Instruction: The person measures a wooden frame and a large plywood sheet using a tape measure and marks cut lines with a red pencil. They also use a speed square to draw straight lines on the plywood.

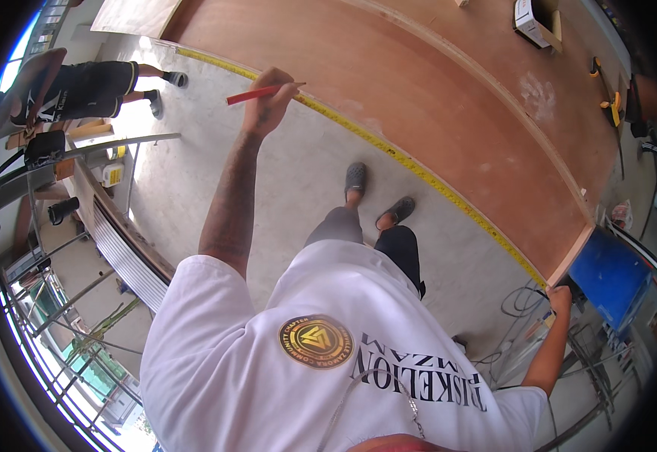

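Observation:
A long brown plywood panel (449, 113) spans the upper part of the head view. A yellow tape measure blade (396, 154) is stretched along its near edge. My left hand (266, 105) is closed around a red pencil (253, 95), its tip pointing right toward the panel's edge, close to the tape. My right hand (560, 299) grips the tape at its right end, beside the panel's lower right corner. Whether that hand holds the tape's case or its end hook is too small to tell.
A wooden strip (487, 79) runs lengthwise on the panel. An open box (538, 24) and yellow-and-black clamps (611, 109) are at the far right. A blue sheet (607, 271) stands by the right corner. Another person (79, 90) stands at left, near metal scaffolding (42, 301).

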`<state>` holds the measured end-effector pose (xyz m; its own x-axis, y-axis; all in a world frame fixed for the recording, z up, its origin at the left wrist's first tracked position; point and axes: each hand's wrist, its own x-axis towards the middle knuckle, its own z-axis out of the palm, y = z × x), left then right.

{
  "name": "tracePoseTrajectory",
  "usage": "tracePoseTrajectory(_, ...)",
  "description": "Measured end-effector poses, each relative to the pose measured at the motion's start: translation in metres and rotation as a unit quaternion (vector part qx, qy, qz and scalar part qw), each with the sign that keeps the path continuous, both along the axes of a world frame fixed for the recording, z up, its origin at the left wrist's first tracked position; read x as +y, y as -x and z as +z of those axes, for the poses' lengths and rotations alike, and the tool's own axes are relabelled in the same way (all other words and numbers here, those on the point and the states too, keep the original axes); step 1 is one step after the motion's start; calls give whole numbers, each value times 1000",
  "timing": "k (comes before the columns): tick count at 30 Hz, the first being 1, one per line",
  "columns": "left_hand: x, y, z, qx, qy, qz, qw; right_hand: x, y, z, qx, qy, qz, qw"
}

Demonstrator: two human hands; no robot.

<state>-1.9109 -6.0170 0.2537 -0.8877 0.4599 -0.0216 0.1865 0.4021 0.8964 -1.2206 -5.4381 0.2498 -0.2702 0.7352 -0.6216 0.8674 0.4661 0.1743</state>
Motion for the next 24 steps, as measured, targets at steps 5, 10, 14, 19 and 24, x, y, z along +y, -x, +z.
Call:
tracePoseTrajectory(5, 5, 1, 0, -8, -1, -44, 999, 15, -8, 0, -15, 6, -8, 1000)
tracePoseTrajectory(10, 15, 1, 21, -23, 30, -57, 998, 34, -10, 4, -22, 9, 6, 1000)
tracePoseTrajectory(14, 14, 11, 31, 33, 86, -110, 990, 27, -11, -3, -8, 13, 3, 1000)
tracePoseTrajectory(19, -5, 24, 16, 40, 133, -142, 980, 14, -27, -15, 5, 12, 7, 1000)
tracePoseTrajectory(24, -29, 32, -9, 53, 171, -172, 969, 8, -41, -22, 25, 51, 39, 998)
